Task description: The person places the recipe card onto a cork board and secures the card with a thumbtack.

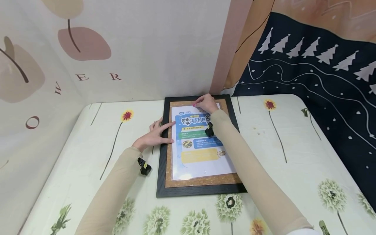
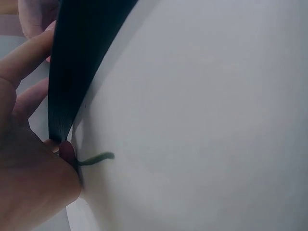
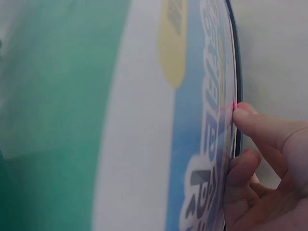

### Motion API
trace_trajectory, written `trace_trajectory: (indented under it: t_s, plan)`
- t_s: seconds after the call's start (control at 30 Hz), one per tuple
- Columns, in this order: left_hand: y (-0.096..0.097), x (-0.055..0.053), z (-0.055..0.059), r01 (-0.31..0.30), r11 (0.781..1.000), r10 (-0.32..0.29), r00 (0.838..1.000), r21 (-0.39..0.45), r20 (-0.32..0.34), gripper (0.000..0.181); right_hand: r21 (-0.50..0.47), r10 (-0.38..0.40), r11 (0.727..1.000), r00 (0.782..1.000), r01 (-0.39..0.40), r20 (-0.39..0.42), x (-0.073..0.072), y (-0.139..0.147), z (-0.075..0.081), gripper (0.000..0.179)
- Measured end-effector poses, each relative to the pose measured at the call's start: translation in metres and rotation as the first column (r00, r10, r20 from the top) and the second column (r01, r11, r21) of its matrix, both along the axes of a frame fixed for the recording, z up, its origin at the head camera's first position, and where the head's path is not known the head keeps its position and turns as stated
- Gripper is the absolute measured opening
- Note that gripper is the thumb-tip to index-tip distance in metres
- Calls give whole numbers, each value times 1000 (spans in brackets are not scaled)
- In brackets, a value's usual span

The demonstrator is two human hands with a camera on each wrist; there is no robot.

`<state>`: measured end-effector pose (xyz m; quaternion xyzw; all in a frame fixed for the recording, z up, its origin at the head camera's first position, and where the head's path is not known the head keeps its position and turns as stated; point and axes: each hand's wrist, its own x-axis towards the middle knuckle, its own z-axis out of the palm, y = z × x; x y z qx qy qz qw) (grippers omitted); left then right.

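Observation:
A cork board (image 1: 202, 181) in a black frame (image 1: 202, 190) lies on the table, with a printed sheet (image 1: 202, 167) in blue, green and yellow on it. At the sheet's top edge my right hand (image 1: 207, 103) pinches a small pink push pin (image 3: 235, 105) between thumb and fingertip. The pin's point is hidden. My left hand (image 1: 153, 135) spreads across the frame's left side, thumb and index finger reaching to the sheet's left edge. In the left wrist view, other fingers (image 2: 36, 98) lie along the frame's outer side.
A flower-patterned cloth (image 1: 141, 189) covers the table. Behind the board, a pale printed curtain (image 1: 152, 58) hangs close to its far edge. Dark fabric with white trees (image 1: 308, 78) hangs at the right. A small black camera (image 1: 144, 166) sits on my left wrist.

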<state>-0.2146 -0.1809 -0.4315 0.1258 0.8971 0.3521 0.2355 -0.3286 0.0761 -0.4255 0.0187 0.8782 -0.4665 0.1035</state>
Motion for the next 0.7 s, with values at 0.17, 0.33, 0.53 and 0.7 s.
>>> trace_trajectory:
  t_s: [0.17, 0.33, 0.53, 0.7]
  plan:
    - [0, -1, 0, 3, 1000, -3, 1000, 0, 1, 81, 15, 4, 1000, 1000, -4, -15, 1, -1, 0, 9]
    - [1, 1, 0, 6, 1000, -6, 1000, -7, 3, 81, 26, -9, 1000, 1000, 9, 9, 0, -1, 0, 8]
    - [0, 1, -1, 2, 1000, -2, 1000, -7, 5, 81, 69, -31, 997, 999, 30, 17, 3, -4, 3, 8]
    - [0, 0, -1, 1, 1000, -1, 1000, -9, 0, 80, 35, -60, 998, 997, 59, 41, 5, -5, 5, 9]
